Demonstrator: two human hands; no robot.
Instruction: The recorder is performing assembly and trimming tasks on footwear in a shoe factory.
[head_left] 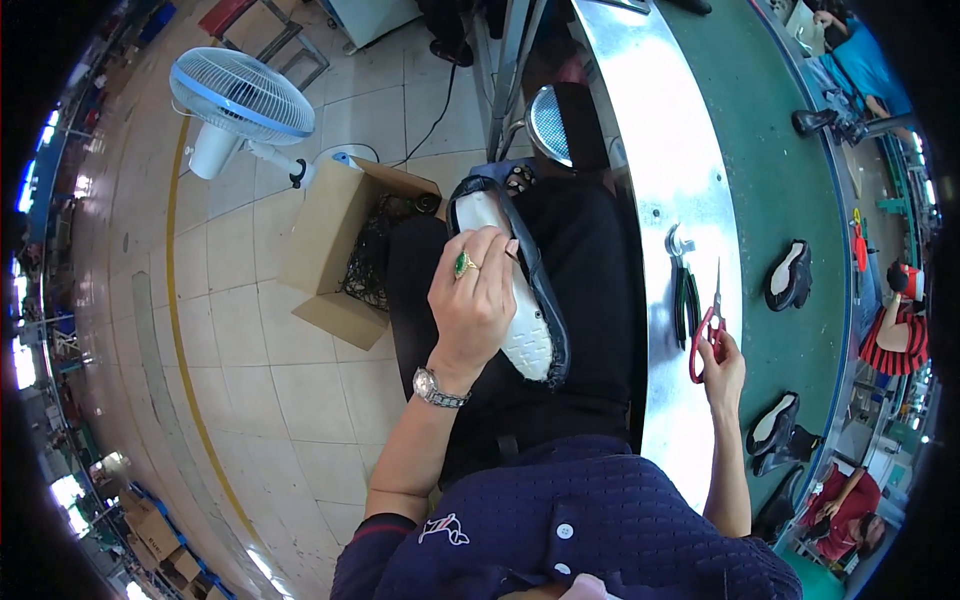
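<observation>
A black shoe upper (526,345) with a white, dotted insole board lies across my lap, its underside facing up. My left hand (475,300), wearing a green-stoned ring and a wristwatch, is closed over its middle, fingers bent at the black edge. Whether a small scrap is also pinched there I cannot make out. At the metal bench, my right hand (723,372) grips red-handled scissors (699,352), with the blades pointing away from me. Just left of them on the bench lie dark-handled pliers (681,290).
An open cardboard box (330,240) holding black scraps stands left of my knees, near a white-blue fan (243,95). Right of the metal bench (665,110) runs a green conveyor (745,170) carrying several black shoes (790,275). Other people sit along its far side.
</observation>
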